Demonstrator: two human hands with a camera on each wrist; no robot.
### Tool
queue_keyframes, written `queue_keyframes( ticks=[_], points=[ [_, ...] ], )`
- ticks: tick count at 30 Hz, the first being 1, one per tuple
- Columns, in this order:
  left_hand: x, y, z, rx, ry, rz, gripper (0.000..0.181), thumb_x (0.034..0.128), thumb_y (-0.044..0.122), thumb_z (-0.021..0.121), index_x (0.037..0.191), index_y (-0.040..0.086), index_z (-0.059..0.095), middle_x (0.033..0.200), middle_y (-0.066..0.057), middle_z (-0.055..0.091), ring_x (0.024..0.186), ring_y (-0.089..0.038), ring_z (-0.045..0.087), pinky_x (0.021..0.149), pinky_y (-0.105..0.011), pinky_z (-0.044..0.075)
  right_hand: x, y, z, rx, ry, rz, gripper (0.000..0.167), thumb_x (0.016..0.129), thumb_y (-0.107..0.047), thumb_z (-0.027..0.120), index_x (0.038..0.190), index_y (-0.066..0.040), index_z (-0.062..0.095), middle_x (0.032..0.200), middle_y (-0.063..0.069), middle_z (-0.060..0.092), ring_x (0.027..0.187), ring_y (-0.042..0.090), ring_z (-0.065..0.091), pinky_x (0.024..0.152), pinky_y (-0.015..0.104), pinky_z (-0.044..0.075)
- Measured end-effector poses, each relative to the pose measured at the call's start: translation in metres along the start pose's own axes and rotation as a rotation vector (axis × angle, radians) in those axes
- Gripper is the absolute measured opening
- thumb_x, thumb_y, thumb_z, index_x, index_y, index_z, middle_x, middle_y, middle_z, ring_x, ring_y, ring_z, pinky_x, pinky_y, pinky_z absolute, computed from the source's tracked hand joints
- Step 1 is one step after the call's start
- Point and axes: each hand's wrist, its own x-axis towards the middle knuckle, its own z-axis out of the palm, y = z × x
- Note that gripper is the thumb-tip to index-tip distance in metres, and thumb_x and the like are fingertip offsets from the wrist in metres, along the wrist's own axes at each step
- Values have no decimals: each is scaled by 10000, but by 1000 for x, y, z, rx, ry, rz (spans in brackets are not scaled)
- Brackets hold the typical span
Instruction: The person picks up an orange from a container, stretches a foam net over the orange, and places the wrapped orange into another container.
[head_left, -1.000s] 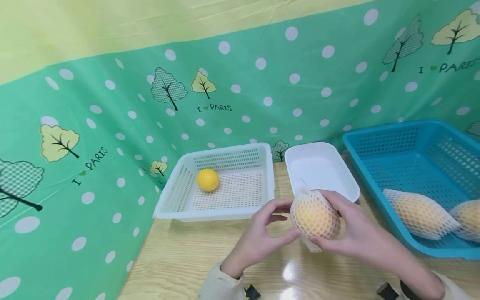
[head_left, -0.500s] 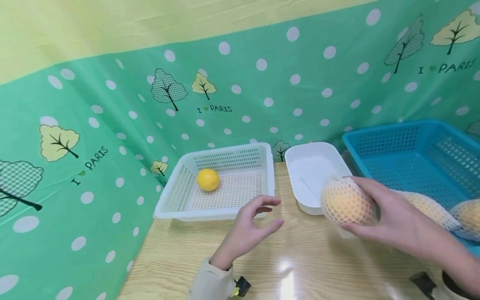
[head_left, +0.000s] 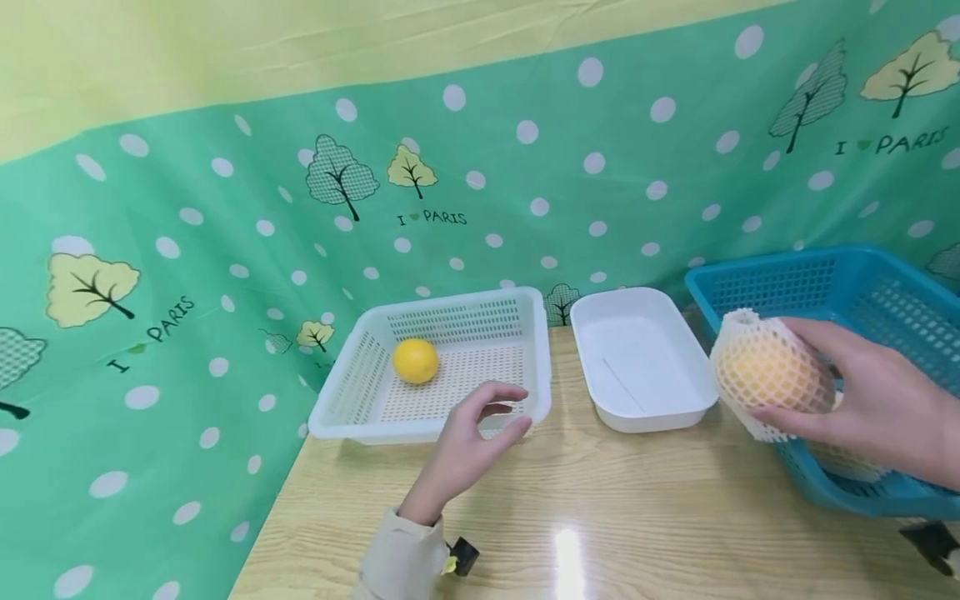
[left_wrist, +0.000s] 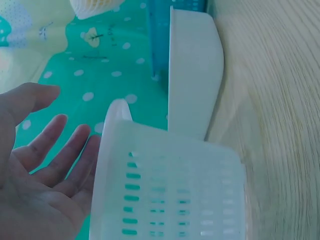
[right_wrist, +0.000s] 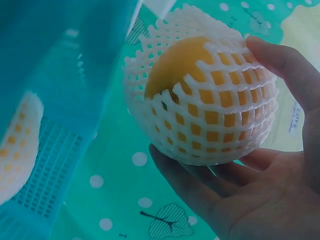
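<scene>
My right hand (head_left: 877, 404) grips an orange (head_left: 772, 371) in a white foam net sleeve, above the near left rim of the blue basket (head_left: 772, 287). In the right wrist view the thumb and fingers curve around the netted orange (right_wrist: 215, 110); bare peel shows at the sleeve's open end. My left hand (head_left: 468, 437) hovers just before the white basket (head_left: 483, 379), fingers loosely bent, holding nothing. The left wrist view shows this left hand (left_wrist: 50, 180) beside the basket's wall. One bare orange (head_left: 416, 361) lies inside the white basket.
A small white tray (head_left: 637, 350) with a thin line or strand across its floor stands between the two baskets. Netted fruit (head_left: 847, 462) lies in the blue basket, mostly hidden behind my right hand. A green dotted cloth (head_left: 525, 183) hangs behind the wooden table (head_left: 637, 517).
Both hands were at the netted orange a second ago. The left hand has let go and drawn left; the right hand has carried the orange rightward to the blue basket.
</scene>
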Motion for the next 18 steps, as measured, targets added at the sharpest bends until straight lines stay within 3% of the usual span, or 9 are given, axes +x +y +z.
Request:
queue_keyframes(
  ticks=[5,11,18],
  points=[
    [2,-6,-9,34,24,-34,292,925,149,705,1197,67,640,1215,-54,654,1167,-284,599,1017,-428,503,1,13,-2,-27,-6,56,1038,654,-353,929,1405,115,386,1258,367,483,1065,543,491,790,714,467],
    [4,-13,-21,104,74,-64,274,919,129,708,1178,63,650,1188,-35,667,1153,-276,608,997,-360,512,3,30,-6,-84,3,81,1013,652,-325,929,1365,164,400,1226,398,484,1051,551,485,787,705,453],
    [9,-20,-30,70,133,-91,261,926,128,703,1168,60,634,1176,-58,653,1126,-205,612,1015,-458,501,3,62,-9,-146,-17,125,1044,601,-331,945,1328,189,405,1198,426,456,1036,562,460,801,705,424]
  ],
)
